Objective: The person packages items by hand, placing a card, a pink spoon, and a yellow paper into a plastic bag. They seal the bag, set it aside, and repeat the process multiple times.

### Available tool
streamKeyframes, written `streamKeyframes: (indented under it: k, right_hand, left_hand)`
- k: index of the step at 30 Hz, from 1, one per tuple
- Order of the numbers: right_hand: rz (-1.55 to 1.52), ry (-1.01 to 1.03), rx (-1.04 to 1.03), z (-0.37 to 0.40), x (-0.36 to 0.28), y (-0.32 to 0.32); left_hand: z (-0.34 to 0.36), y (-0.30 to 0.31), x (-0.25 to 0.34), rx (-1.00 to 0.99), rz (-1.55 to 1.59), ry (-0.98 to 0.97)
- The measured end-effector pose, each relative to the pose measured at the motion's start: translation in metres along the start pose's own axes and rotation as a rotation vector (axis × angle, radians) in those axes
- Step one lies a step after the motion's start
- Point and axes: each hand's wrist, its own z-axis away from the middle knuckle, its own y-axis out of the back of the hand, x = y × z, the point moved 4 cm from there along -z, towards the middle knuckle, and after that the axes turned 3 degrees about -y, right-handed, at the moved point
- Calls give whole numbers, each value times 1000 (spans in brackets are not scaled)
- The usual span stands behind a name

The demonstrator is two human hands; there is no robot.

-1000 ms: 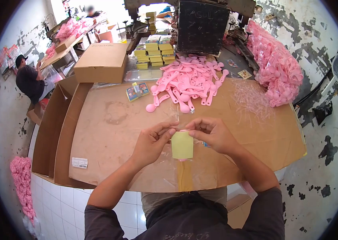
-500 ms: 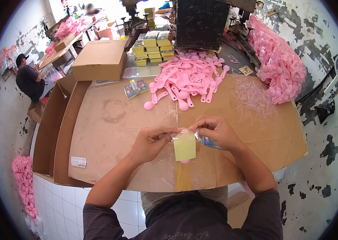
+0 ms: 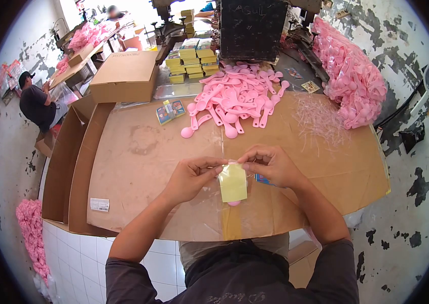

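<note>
A small clear plastic bag with a pale yellow card (image 3: 233, 185) in it lies upright before me at the front of the cardboard-covered table (image 3: 138, 187). The round end of a pink scoop (image 3: 234, 203) peeks out below the card. My left hand (image 3: 190, 178) pinches the bag's top left corner between thumb and fingers. At the top right corner, my right hand (image 3: 271, 166) pinches the bag the same way. Blue printed cards (image 3: 262, 179) lie partly hidden under my right hand.
Farther back spreads a heap of pink scoops (image 3: 237, 96), beside a banded bundle of cards (image 3: 170, 112). Stacked cards (image 3: 191, 58) and a closed carton (image 3: 124, 76) stand behind. Plastic strips (image 3: 321, 119) and a big bag of scoops (image 3: 351, 76) are right. A person (image 3: 37, 101) sits far left.
Both hands stay at the bag's top edge, their fingertips slightly shifted. The plastic flaring out at its sides shows less now, and the card sits a touch higher. The view has tilted slightly.
</note>
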Motion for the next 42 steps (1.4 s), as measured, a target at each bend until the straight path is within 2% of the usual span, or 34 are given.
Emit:
streamKeyframes:
  k: [4, 7, 11, 13, 14, 17, 18, 20, 21, 22, 24, 25, 28, 30, 33, 36, 39, 40, 42]
  right_hand:
    - [65, 79, 12, 3, -10, -8]
    - [130, 17, -82, 3, 2, -10]
    - [20, 11, -82, 1, -14, -12]
    - [-17, 59, -71, 2, -22, -11]
    - [76, 89, -38, 1, -28, -6]
    - [399, 123, 52, 2, -45, 21]
    - [536, 98, 78, 5, -49, 32]
    - [727, 84, 134, 12, -43, 53]
    - [780, 96, 162, 13, -30, 64]
    - [835, 110, 188, 15, -26, 70]
    - [989, 56, 72, 25, -19, 76]
    - [1063, 28, 11, 28, -17, 76]
    - [944, -97, -55, 33, -16, 74]
    - [894, -80, -37, 31, -10, 74]
    - [831, 4, 4, 29, -4, 76]
    - [690, 32, 56, 29, -2, 79]
    - [593, -39, 127, 29, -5, 79]
    - [576, -71, 150, 29, -5, 78]
    - [682, 44, 166, 26, -6, 78]
  left_hand:
    - [-1, 2, 1, 35, 89, -97]
    - [1, 2, 10, 71, 130, -163]
    - [6, -4, 23, 54, 115, -213]
    - [8, 4, 17, -18, 44, -85]
    - [10, 11, 14, -54, 8, -22]
    - [21, 58, 25, 179, 76, -100]
    - [29, 80, 26, 394, 117, -246]
    - [43, 126, 33, 654, 372, -579]
    - [52, 136, 37, 821, 444, -624]
    - [53, 129, 53, 838, 516, -640]
    - [42, 124, 41, 768, 492, -602]
    - [34, 116, 31, 690, 270, -495]
    - [9, 57, 18, 354, -357, -263]
    - [-2, 19, 12, 196, -590, -241]
    - [-11, -9, 5, 104, -1040, -399]
    - [-18, -10, -6, 90, -937, -377]
    - [-18, -7, -7, 90, -744, -243]
    - [-19, -4, -13, 79, -560, -170]
    - [-20, 2, -25, 63, -194, -22]
